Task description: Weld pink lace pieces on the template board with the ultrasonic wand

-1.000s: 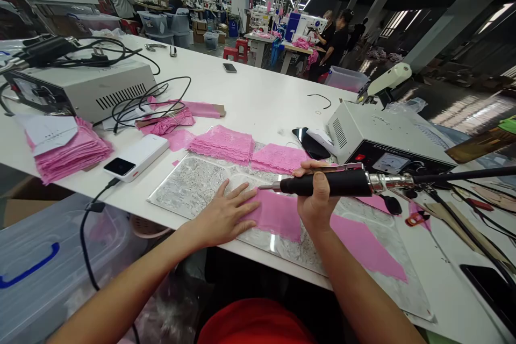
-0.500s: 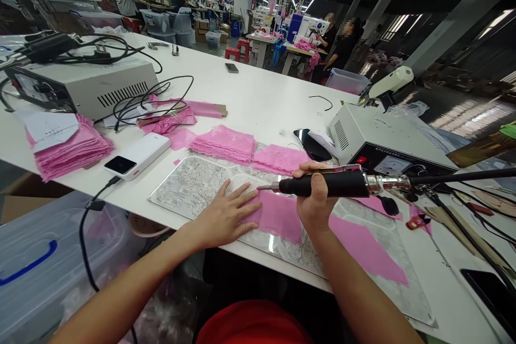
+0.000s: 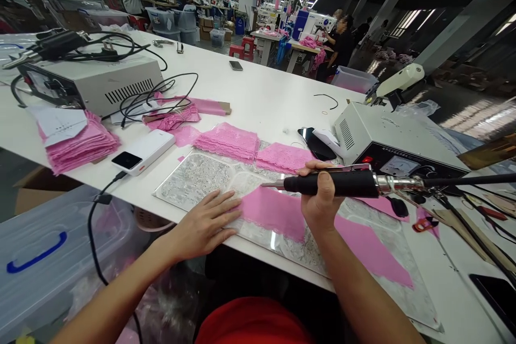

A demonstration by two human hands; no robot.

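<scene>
My right hand is wrapped around a black corded handpiece with a slim metal tip. It points left, and its tip is at the upper corner of a pink fabric piece; I cannot tell whether they touch. My left hand lies flat with fingers outstretched, fingertips at the left edge of that piece. Under both is a grey marbled board with a glossy surface. Another pink piece lies right of my right wrist. Behind the handpiece are two pink fabric stacks with scalloped edges.
A meter-fronted power box stands at right, another box at left with cables. A white power bank sits beside a pink pile. Dark phones lie about. A lidded plastic bin is below the table's left edge.
My left hand has slid left, from lying over the pink piece to its left edge. My right hand keeps hold of the handpiece near the same corner. The view has shifted slightly.
</scene>
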